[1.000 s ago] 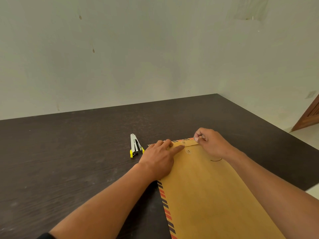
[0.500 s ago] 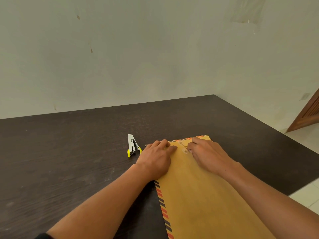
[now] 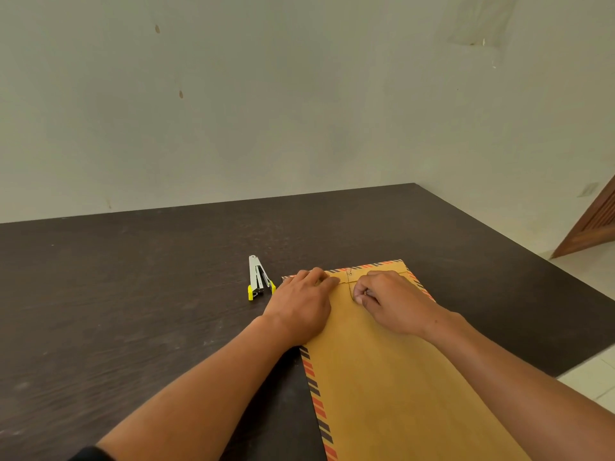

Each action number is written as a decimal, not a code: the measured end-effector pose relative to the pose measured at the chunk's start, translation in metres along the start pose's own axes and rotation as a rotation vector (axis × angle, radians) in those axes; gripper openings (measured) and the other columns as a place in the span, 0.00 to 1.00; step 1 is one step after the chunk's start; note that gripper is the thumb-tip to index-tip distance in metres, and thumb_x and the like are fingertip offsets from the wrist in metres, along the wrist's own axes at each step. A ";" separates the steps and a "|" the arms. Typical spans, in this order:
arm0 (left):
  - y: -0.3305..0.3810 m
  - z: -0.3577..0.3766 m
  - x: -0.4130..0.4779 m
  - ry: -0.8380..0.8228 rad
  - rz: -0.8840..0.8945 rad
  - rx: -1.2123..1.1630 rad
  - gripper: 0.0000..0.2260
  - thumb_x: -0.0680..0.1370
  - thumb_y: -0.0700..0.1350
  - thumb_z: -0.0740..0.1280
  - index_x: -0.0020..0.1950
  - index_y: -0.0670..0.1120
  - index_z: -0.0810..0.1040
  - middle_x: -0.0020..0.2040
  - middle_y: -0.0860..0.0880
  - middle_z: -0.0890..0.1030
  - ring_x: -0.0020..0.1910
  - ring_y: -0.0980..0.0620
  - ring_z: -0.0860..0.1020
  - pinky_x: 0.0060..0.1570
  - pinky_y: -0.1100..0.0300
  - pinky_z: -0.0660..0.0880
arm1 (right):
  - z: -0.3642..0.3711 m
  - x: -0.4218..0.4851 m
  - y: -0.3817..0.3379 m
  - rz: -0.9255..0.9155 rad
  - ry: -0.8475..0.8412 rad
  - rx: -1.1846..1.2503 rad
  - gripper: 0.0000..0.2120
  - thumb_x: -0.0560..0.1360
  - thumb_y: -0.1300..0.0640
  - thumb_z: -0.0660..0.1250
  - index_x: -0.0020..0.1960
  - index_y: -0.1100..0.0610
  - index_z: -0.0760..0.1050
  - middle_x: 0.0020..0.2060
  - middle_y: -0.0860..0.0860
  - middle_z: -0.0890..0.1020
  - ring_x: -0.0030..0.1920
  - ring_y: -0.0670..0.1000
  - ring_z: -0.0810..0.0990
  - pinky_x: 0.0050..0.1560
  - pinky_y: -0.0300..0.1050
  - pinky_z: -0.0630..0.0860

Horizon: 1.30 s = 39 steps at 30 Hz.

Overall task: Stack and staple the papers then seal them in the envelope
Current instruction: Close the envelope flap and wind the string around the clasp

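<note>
A large brown envelope with a red-and-black striped border lies flat on the dark table, flap folded down at its far end. My left hand presses flat on the envelope's far left corner, fingers straight along the flap. My right hand pinches the thin closure string just below the flap's button. The papers are not visible. A silver stapler with yellow tips lies on the table left of my left hand.
The dark wooden table meets a pale wall at the back, and its right edge runs diagonally past the envelope. A tiled floor and a wooden door show at the right.
My right hand came from the flap's far edge toward me, now pinching the string below the button. My left hand stayed pressed on the flap. The view shifted slightly.
</note>
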<state>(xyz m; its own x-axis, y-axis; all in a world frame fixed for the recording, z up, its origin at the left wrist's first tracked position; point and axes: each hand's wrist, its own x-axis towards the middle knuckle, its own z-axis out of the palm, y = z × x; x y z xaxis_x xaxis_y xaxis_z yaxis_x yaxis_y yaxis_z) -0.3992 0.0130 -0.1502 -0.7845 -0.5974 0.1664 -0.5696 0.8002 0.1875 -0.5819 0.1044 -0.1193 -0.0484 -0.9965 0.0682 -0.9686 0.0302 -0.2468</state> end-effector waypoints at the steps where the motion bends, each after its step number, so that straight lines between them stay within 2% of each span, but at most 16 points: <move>1: 0.000 0.001 -0.001 0.017 -0.009 -0.022 0.21 0.84 0.51 0.53 0.77 0.52 0.64 0.72 0.50 0.69 0.70 0.48 0.68 0.67 0.52 0.66 | 0.001 0.003 -0.003 -0.011 -0.005 0.002 0.09 0.78 0.59 0.62 0.46 0.49 0.80 0.46 0.43 0.81 0.49 0.46 0.77 0.52 0.49 0.77; 5: -0.001 0.003 -0.002 0.049 -0.031 -0.074 0.20 0.84 0.50 0.54 0.76 0.50 0.66 0.72 0.50 0.70 0.69 0.49 0.69 0.67 0.54 0.65 | 0.000 0.015 -0.011 -0.016 -0.011 0.015 0.09 0.78 0.58 0.63 0.47 0.49 0.81 0.46 0.44 0.82 0.49 0.47 0.77 0.51 0.50 0.77; 9: 0.000 0.003 -0.002 0.051 -0.032 -0.078 0.20 0.84 0.51 0.54 0.76 0.50 0.65 0.72 0.51 0.70 0.70 0.49 0.68 0.67 0.54 0.65 | -0.007 0.018 -0.002 0.033 0.044 0.088 0.08 0.78 0.59 0.64 0.43 0.51 0.79 0.43 0.44 0.80 0.47 0.47 0.78 0.51 0.47 0.77; 11: 0.000 0.003 -0.001 0.040 -0.021 -0.062 0.20 0.84 0.51 0.54 0.77 0.52 0.64 0.73 0.51 0.69 0.71 0.49 0.68 0.68 0.53 0.66 | -0.013 0.015 0.009 0.091 0.068 0.109 0.07 0.79 0.58 0.65 0.44 0.52 0.80 0.37 0.44 0.79 0.41 0.44 0.76 0.45 0.44 0.75; 13: 0.000 0.002 -0.001 0.033 -0.014 -0.049 0.20 0.84 0.52 0.53 0.77 0.53 0.64 0.73 0.51 0.69 0.70 0.49 0.68 0.67 0.52 0.66 | -0.017 0.009 0.019 0.133 0.063 0.127 0.08 0.79 0.57 0.66 0.43 0.50 0.79 0.30 0.44 0.74 0.33 0.42 0.71 0.37 0.40 0.69; 17: -0.001 0.003 -0.001 0.039 -0.014 -0.042 0.20 0.84 0.52 0.53 0.76 0.52 0.65 0.72 0.51 0.70 0.69 0.49 0.68 0.66 0.52 0.66 | -0.013 -0.003 0.018 0.158 0.035 0.238 0.06 0.79 0.57 0.67 0.44 0.52 0.81 0.30 0.45 0.72 0.30 0.43 0.69 0.32 0.33 0.65; 19: -0.001 0.003 -0.001 0.039 -0.013 -0.044 0.20 0.84 0.52 0.53 0.76 0.52 0.65 0.72 0.51 0.70 0.69 0.49 0.69 0.66 0.52 0.67 | -0.008 -0.005 0.009 0.132 0.032 0.288 0.06 0.79 0.56 0.68 0.45 0.52 0.82 0.30 0.45 0.72 0.29 0.41 0.69 0.32 0.32 0.66; 22: -0.001 0.002 -0.002 0.035 -0.021 -0.052 0.21 0.84 0.51 0.53 0.77 0.51 0.64 0.72 0.50 0.70 0.69 0.48 0.68 0.66 0.52 0.66 | -0.001 -0.006 -0.004 0.076 0.007 0.314 0.06 0.78 0.57 0.68 0.44 0.51 0.82 0.32 0.49 0.76 0.32 0.43 0.69 0.34 0.36 0.65; 26: 0.000 0.001 -0.003 0.030 -0.020 -0.049 0.22 0.84 0.51 0.53 0.79 0.53 0.60 0.73 0.50 0.69 0.71 0.48 0.67 0.68 0.51 0.66 | 0.001 -0.007 -0.011 0.046 0.009 0.280 0.08 0.77 0.60 0.66 0.43 0.51 0.81 0.28 0.47 0.71 0.29 0.45 0.65 0.35 0.43 0.65; 29: 0.000 -0.001 -0.002 -0.002 0.017 0.008 0.24 0.84 0.50 0.53 0.80 0.60 0.54 0.72 0.50 0.68 0.70 0.47 0.67 0.67 0.50 0.67 | -0.003 -0.008 -0.010 0.048 0.023 0.217 0.08 0.75 0.60 0.66 0.41 0.51 0.80 0.25 0.44 0.70 0.27 0.45 0.67 0.33 0.41 0.65; 32: -0.001 -0.003 0.001 -0.057 0.038 0.085 0.23 0.84 0.52 0.52 0.79 0.64 0.55 0.73 0.49 0.64 0.71 0.46 0.65 0.68 0.49 0.66 | -0.007 -0.009 -0.005 0.077 0.015 0.180 0.06 0.76 0.58 0.67 0.42 0.51 0.81 0.26 0.44 0.71 0.28 0.44 0.68 0.33 0.40 0.66; 39: 0.000 -0.006 0.003 -0.103 0.045 0.131 0.23 0.84 0.53 0.52 0.79 0.64 0.55 0.74 0.48 0.63 0.72 0.45 0.64 0.69 0.48 0.65 | -0.009 -0.010 0.009 0.153 0.013 0.193 0.05 0.76 0.56 0.68 0.43 0.50 0.81 0.29 0.48 0.74 0.29 0.45 0.69 0.35 0.42 0.70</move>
<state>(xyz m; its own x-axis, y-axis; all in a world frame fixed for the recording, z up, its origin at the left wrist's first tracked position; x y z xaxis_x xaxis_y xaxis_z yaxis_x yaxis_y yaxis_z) -0.3997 0.0109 -0.1443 -0.8270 -0.5577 0.0709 -0.5552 0.8300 0.0531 -0.5920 0.1152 -0.1137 -0.1956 -0.9803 0.0276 -0.8850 0.1643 -0.4356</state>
